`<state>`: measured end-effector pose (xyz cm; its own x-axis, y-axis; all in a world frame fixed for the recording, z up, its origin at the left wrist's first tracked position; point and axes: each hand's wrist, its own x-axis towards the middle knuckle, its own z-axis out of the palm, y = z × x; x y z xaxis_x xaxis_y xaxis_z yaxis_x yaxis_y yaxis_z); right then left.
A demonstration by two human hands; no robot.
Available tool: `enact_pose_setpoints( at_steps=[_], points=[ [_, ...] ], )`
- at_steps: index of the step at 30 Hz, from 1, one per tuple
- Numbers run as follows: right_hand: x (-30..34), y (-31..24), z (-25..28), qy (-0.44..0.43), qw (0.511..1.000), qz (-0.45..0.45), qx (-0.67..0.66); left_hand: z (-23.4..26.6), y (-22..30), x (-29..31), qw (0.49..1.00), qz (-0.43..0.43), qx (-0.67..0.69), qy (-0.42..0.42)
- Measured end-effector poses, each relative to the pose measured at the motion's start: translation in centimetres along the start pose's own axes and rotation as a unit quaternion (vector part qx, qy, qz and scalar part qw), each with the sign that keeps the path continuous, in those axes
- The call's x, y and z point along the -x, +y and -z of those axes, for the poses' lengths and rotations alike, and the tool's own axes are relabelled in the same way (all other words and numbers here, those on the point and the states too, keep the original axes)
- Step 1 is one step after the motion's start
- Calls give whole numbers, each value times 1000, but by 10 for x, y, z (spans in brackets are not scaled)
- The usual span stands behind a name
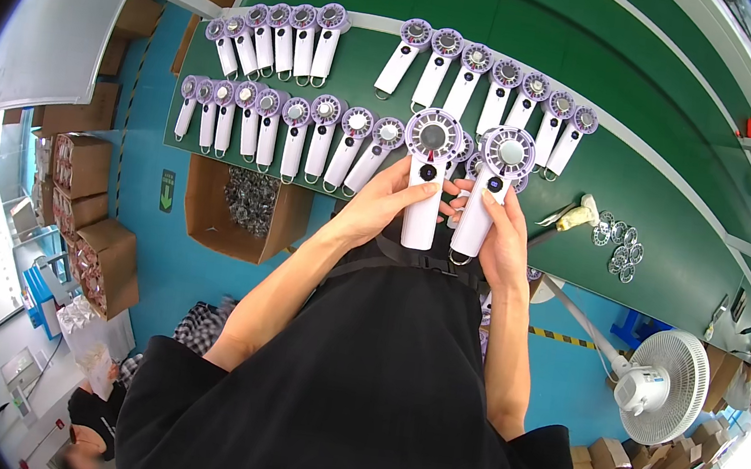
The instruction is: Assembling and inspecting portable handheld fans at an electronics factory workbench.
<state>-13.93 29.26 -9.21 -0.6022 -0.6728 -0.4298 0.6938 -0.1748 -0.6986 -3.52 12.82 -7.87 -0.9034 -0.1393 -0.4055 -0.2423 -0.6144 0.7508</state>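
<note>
White-and-lilac handheld fans are held one in each hand above the near edge of the green desk (676,234). The left fan (427,180) is clasped around its handle by the left hand (386,206), the grip closed on it; the right fan (491,188) is held the same way by the right hand (499,236), fingers wrapped about the lower handle. Both fans stand with their long axes pointing away from the body, round heads far, handle ends near, and they lie side by side, almost touching at the heads. Each hand is nearest its own fan, so no crossing is called for.

Beyond the heads, two rows of like fans are laid out on the desk: a near row (294,131) to the left and a far row (497,85) behind, all with heads away. Small round grilles (616,243) and a pale tool (577,214) lie to the right, well apart. A cardboard box of metal parts (250,205) sits below the desk edge, and a white floor fan (661,387) stands low to the right. Nothing is seen between the held fans and the rows.
</note>
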Motion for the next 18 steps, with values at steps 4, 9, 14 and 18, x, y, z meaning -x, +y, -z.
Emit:
enact_pose_setpoints(
  at_steps=[4,9,14,18],
  points=[
    [0,-2,-1,-4,1000,-5,2,-1,-1,0,1000,0,-1,4],
    [0,-3,-1,-1,1000,-7,-3,-1,-1,-1,1000,0,-8,2],
    [0,-2,-1,-2,1000,-14,-16,2,-3,-2,1000,2,-21,12],
    [1,-3,-1,0,1000,-8,0,3,-6,-2,1000,3,-24,16]
  ],
)
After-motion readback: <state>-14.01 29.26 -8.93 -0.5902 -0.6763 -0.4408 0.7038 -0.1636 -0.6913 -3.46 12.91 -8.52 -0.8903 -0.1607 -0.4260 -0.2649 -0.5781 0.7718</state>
